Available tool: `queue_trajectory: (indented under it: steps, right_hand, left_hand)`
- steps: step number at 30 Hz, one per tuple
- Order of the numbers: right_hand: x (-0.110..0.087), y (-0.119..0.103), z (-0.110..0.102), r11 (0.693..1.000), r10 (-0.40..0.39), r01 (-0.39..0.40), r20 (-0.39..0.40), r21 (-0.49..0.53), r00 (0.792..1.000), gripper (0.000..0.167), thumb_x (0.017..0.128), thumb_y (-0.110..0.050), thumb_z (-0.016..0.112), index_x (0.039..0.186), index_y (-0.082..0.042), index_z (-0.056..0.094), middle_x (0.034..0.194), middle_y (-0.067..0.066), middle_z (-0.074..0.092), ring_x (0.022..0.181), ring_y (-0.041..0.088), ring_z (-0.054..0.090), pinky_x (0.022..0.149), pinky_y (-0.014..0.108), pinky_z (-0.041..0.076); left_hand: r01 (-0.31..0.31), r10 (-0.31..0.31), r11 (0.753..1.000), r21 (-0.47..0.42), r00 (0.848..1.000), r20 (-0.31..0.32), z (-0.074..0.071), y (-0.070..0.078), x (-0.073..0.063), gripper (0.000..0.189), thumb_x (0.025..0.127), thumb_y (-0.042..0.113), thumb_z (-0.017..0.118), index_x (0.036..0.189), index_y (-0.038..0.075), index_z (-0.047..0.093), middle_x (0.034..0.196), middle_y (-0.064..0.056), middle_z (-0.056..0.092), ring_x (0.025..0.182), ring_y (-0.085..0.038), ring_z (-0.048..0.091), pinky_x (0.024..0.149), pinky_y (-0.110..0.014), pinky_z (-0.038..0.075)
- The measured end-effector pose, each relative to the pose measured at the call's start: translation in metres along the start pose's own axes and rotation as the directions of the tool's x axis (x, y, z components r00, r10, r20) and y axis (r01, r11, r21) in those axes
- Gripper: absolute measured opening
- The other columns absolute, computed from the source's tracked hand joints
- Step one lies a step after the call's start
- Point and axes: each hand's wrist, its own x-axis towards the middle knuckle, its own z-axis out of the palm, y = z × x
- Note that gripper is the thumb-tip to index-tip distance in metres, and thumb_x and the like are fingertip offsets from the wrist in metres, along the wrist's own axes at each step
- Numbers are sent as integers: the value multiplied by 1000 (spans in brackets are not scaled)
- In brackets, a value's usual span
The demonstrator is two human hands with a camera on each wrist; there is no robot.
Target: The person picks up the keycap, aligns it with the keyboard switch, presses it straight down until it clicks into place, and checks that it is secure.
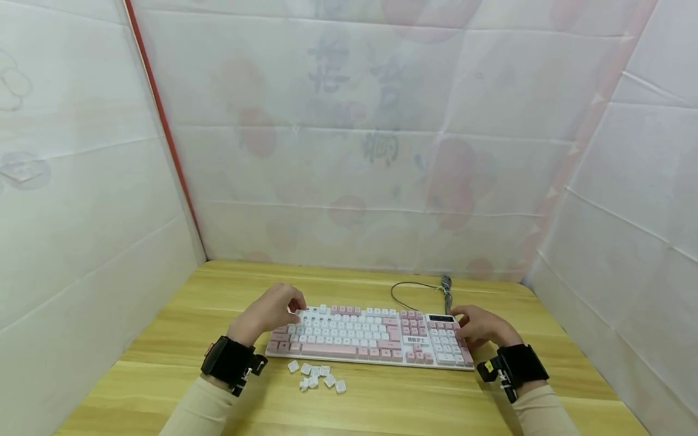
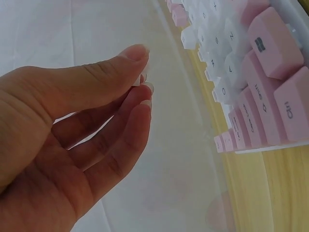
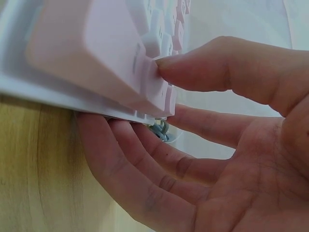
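Note:
A pink-and-white keyboard lies on the wooden table. Over its upper left corner, my left hand has thumb and fingers brought together. Between those fingertips, in the left wrist view, shows a sliver of a small white keycap, mostly hidden by the thumb. Dark gaps appear among the white keys in the upper left rows. At the other end my right hand grips the keyboard's right side. Its thumb rests on the pink keys, while the fingers touch the side edge from below.
Several loose white keycaps lie on the table in front of the keyboard's left half. Behind the keyboard, a grey cable is bundled, with a thin loop to its left. White printed sheets enclose the table's back and sides.

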Motion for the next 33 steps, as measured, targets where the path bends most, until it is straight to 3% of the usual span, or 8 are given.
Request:
queue_trajectory:
  steps: [12, 23, 33]
  right_hand:
    - [2, 1, 4, 1000, 4, -4, -9, 16, 1000, 72, 87, -1, 71, 149, 13, 37, 115, 28, 60, 86, 26, 66, 73, 47, 63]
    - [-2, 1, 1, 1000, 4, -4, -2, 18, 1000, 72, 88, 1, 70, 150, 14, 36, 116, 30, 59, 87, 25, 66, 74, 48, 63]
    - [4, 3, 1, 1000, 19, -19, -23, -5, 1000, 72, 87, -2, 71, 149, 12, 39, 114, 26, 61, 86, 24, 66, 73, 46, 63]
  left_hand:
    - [65, -65, 998, -4, 998, 10, 4, 1, 11, 20, 84, -5, 79, 101, 6, 75, 99, -11, 71, 90, -24, 63, 82, -31, 52]
    - [55, -55, 998, 29, 998, 8, 5, -1, 22, 17, 85, -4, 79, 100, 3, 75, 95, -12, 70, 86, -23, 60, 80, -32, 51]
    - [79, -79, 996, -49, 997, 3, 8, 3, 28, 20, 86, -4, 78, 102, 6, 75, 103, -16, 72, 90, -23, 63, 85, -35, 53]
